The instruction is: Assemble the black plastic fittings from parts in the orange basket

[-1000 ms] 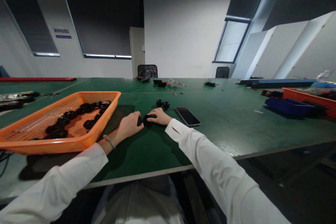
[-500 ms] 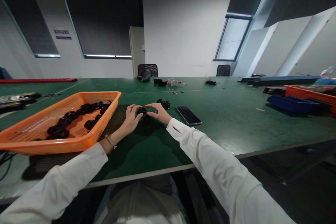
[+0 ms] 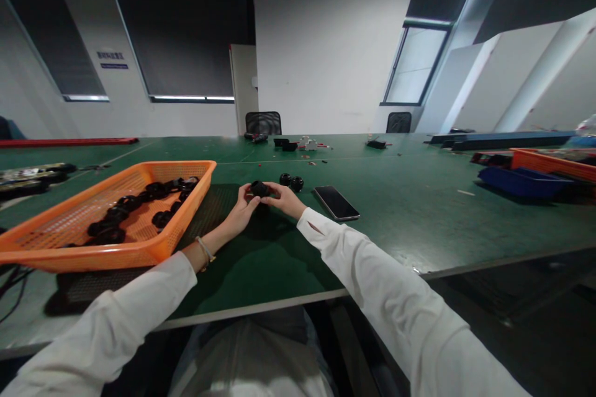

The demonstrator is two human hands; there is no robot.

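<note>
A small round black part, too small to name more exactly, is held between my two hands above the green table. My left hand grips it from the left, thumb in front and fingers behind. From the right, my right hand closes on the same part, with its thumb and fingertips touching it. Just beyond my right hand, two similar black round parts stand together on the table.
To my left sits an orange basket with several black parts inside. A phone lies right of my hands. A blue tray and another orange basket are at the far right. Small items lie at the back.
Both hands have come closer together around the black part, and it has tilted and moved slightly up and right. My right hand's fingers have closed on it.
</note>
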